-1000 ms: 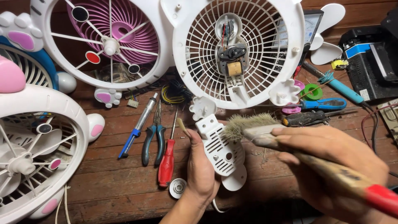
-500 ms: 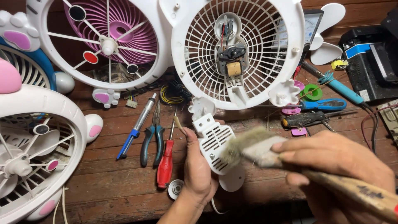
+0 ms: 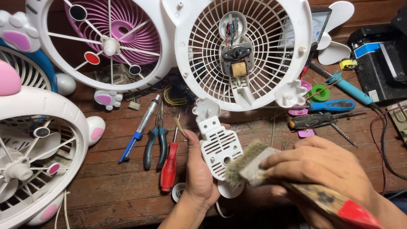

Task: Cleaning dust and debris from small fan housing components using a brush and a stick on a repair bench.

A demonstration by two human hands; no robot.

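Observation:
My left hand point(image 3: 198, 178) grips a white slotted plastic cover point(image 3: 218, 144), holding it upright over the wooden table near the front edge. My right hand point(image 3: 326, 169) holds an old paintbrush point(image 3: 254, 163) with a worn wooden handle and a red end; its grey bristles press against the lower right edge of the cover. Just above the cover lies a white fan grille point(image 3: 271, 63) with an exposed small motor point(image 3: 235, 55) at its centre.
A red screwdriver point(image 3: 169, 167), dark pliers point(image 3: 154, 142) and a blue-tipped desoldering pump point(image 3: 139, 129) lie left of my hand. More fan grilles sit at the left point(image 3: 38, 152) and top left point(image 3: 110, 42). A soldering iron point(image 3: 345, 87), blue-handled cutters point(image 3: 333, 105) and a black box point(image 3: 381, 59) are right.
The brush has swept down and left along the cover, from its top edge to its lower right side. My left hand has kept the cover nearly still.

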